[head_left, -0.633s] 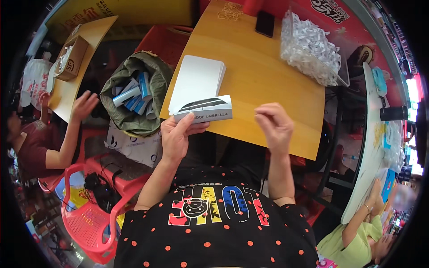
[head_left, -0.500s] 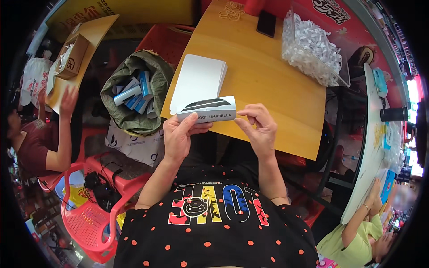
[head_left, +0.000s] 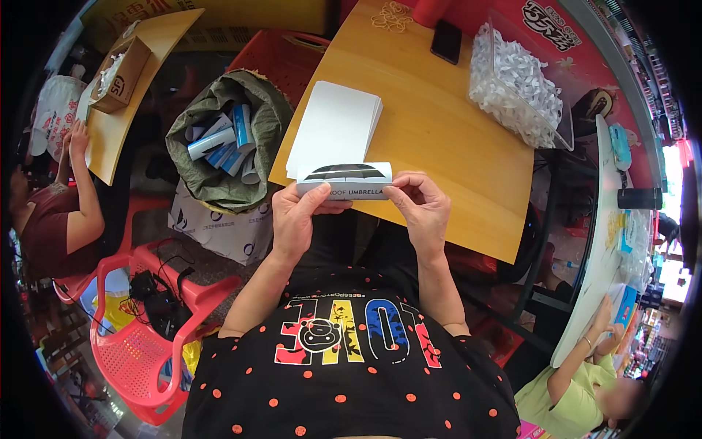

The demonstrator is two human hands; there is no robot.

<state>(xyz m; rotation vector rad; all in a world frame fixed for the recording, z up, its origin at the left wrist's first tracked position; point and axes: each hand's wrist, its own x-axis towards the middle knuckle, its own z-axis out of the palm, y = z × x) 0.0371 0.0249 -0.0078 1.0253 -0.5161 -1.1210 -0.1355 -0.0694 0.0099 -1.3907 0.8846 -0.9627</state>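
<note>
A rolled printed paper sheet [head_left: 345, 175], grey-white with a dark umbrella picture, lies level between my hands at the table's near edge. My left hand [head_left: 294, 219] grips its left end, thumb on the front and fingers behind. At the right end, my right hand [head_left: 422, 208] pinches the roll's edge between thumb and fingers. Just beyond the roll lies a stack of white sheets [head_left: 334, 121], partly covered by it. The inside of the roll is hidden.
Left of the wooden table [head_left: 439, 146], a green woven sack [head_left: 183, 157] holds several blue-and-white paper rolls [head_left: 212, 143]. A clear bin of white strips [head_left: 515, 88], a phone [head_left: 446, 42] and rubber bands [head_left: 392, 17] sit at the back. A red chair [head_left: 142, 351] stands left; people work either side.
My right hand has moved in to the roll's right end and now pinches it. Before, its fingers were just off that end. My left hand keeps its grip.
</note>
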